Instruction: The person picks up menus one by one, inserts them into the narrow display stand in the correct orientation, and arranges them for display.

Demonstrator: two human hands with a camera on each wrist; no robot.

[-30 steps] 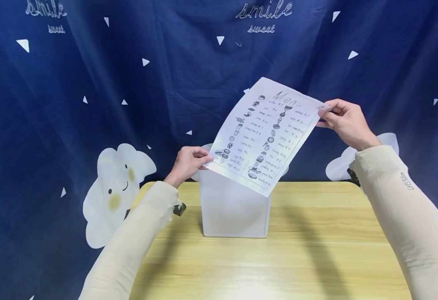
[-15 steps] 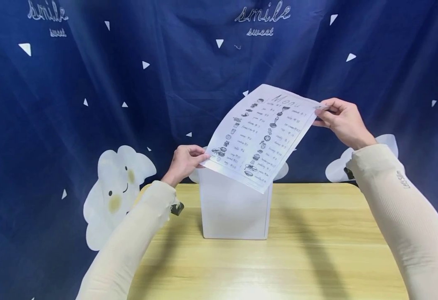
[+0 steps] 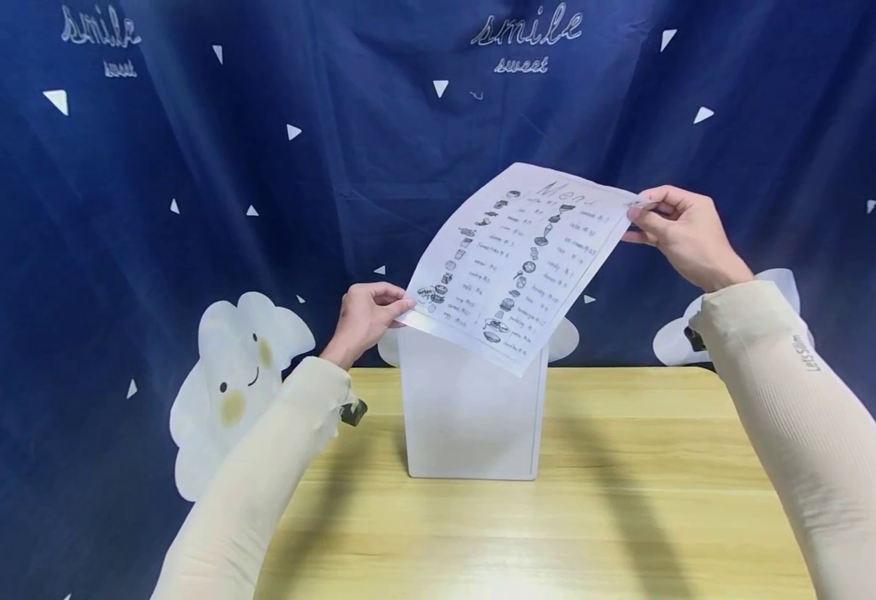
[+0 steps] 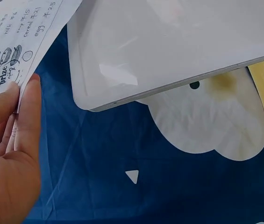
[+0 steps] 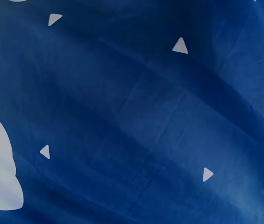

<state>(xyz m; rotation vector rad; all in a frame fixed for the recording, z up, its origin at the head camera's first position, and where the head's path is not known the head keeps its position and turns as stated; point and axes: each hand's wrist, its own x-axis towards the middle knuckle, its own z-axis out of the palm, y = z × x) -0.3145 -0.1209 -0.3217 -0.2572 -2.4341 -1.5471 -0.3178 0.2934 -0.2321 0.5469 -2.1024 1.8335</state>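
Menu sheet [image 3: 508,275]: aloft between both hands, in front of the upper part of the white panel [image 3: 471,425] in the head view; contact between the two, cannot tell.
Long axis: slanted, "Menu" title end up and to the right, foot down and to the left; sheet bowed along its length.
Left hand [image 3: 368,317]: pinches the bottom-left corner, thumb on the printed face, forefinger behind; nearer the panel of the two.
Right hand [image 3: 685,233]: pinches the top-right corner, higher and farther from the panel; outside its own wrist view.
Paper: thin, flexible, white, dark line drawings in two columns.
Panel: smooth, glossy, rimmed, rounded corner; stands on the tabletop [image 3: 708,475], pale, wood-grained.
Curtain [image 3: 347,125]: creased blue fabric, cloud and triangle prints.
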